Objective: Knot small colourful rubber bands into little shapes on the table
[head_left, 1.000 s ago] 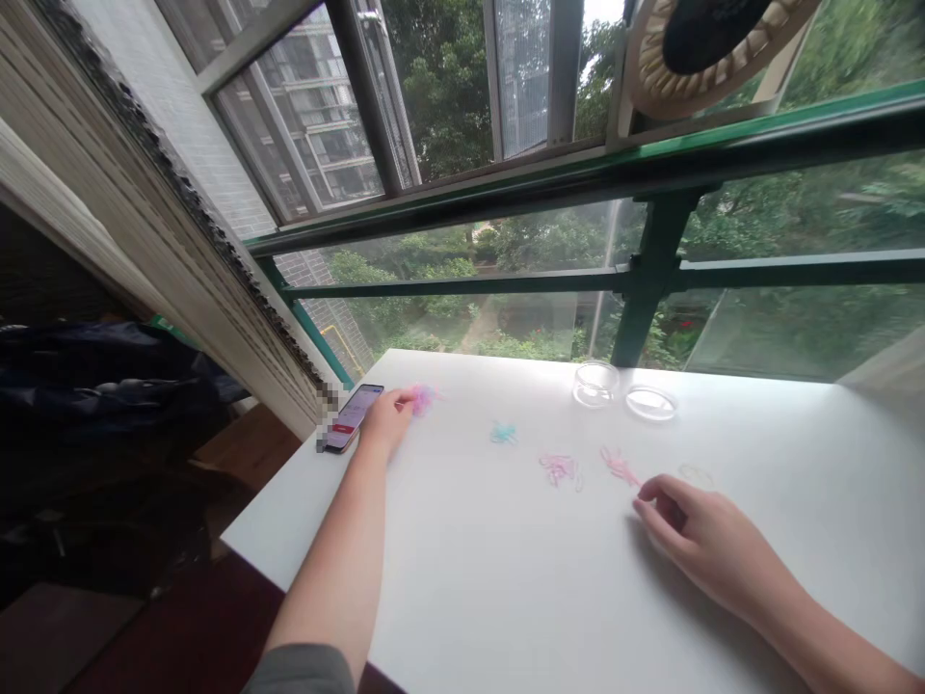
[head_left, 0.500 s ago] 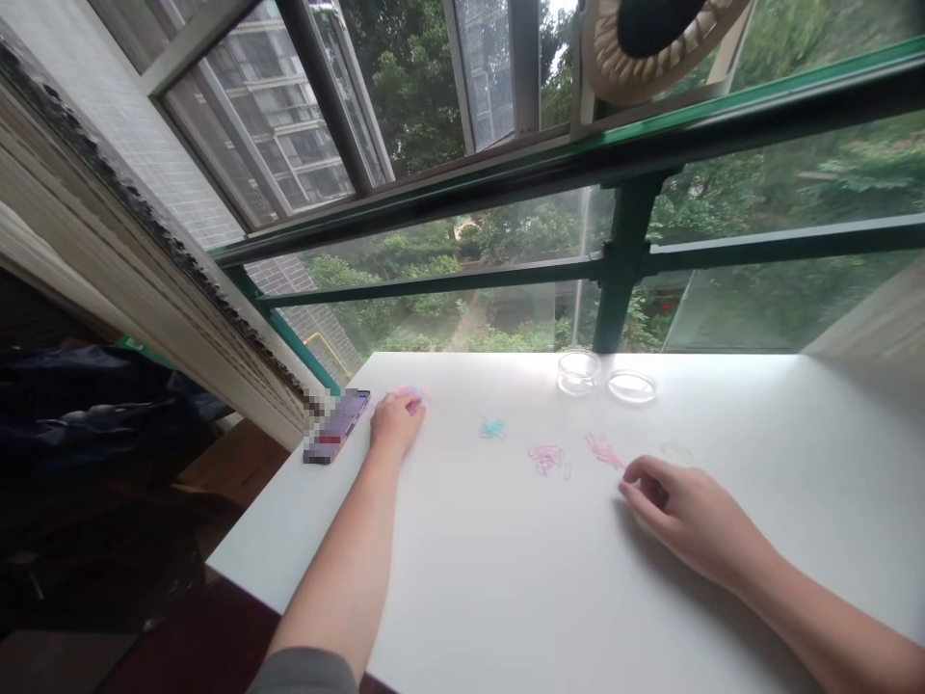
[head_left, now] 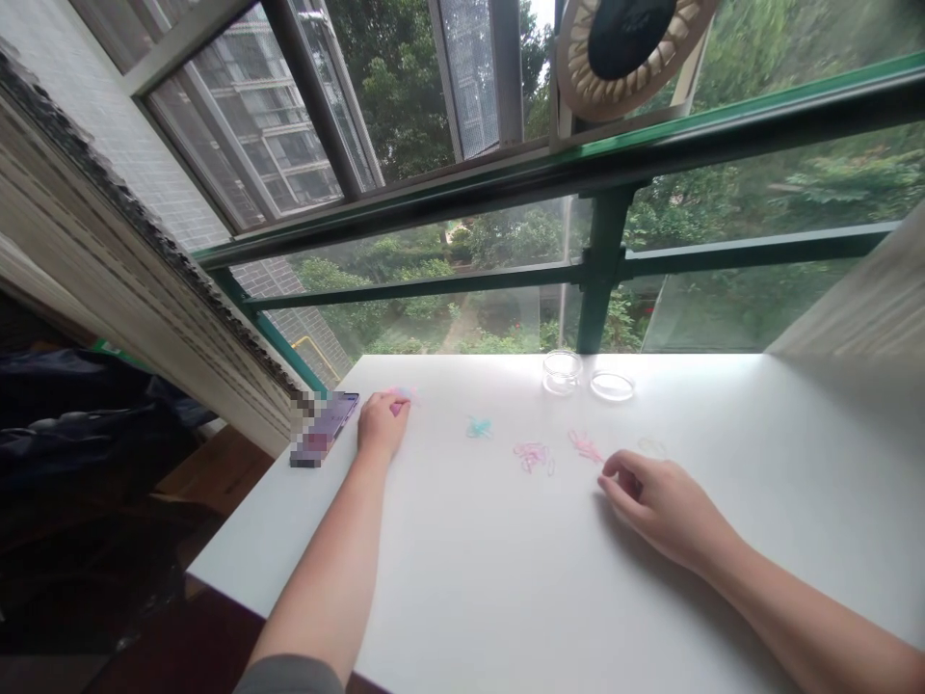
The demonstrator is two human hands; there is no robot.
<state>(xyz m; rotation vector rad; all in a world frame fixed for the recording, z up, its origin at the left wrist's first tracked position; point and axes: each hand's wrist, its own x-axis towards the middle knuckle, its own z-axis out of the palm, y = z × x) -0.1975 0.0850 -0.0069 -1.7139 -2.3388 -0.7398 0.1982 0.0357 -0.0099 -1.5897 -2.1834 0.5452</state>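
Small heaps of thin loops that look like rubber bands lie on the white table (head_left: 462,559). My left hand (head_left: 382,424) rests at the far left, fingers curled down by a mixed-colour heap (head_left: 406,393). A bit of purple shows at its fingertips, too small to make out. On the right, my right hand (head_left: 654,501) has thumb and forefinger drawn together at the edge of the pink bands (head_left: 584,445); whatever is between the tips is hidden. Between the hands lie turquoise bands (head_left: 478,427) and pinkish-purple bands (head_left: 533,456). Pale bands (head_left: 651,445) sit behind my right hand.
A clear round container (head_left: 562,374) stands at the table's back edge, with a clear round lid (head_left: 613,386) beside it. A phone (head_left: 336,424) lies left of my left hand. Behind the table runs a green window railing (head_left: 603,260); a curtain (head_left: 145,280) hangs at left.
The whole view has shifted slightly, so everything appears a little further left. Both hands keep nearly the same places beside their heaps.
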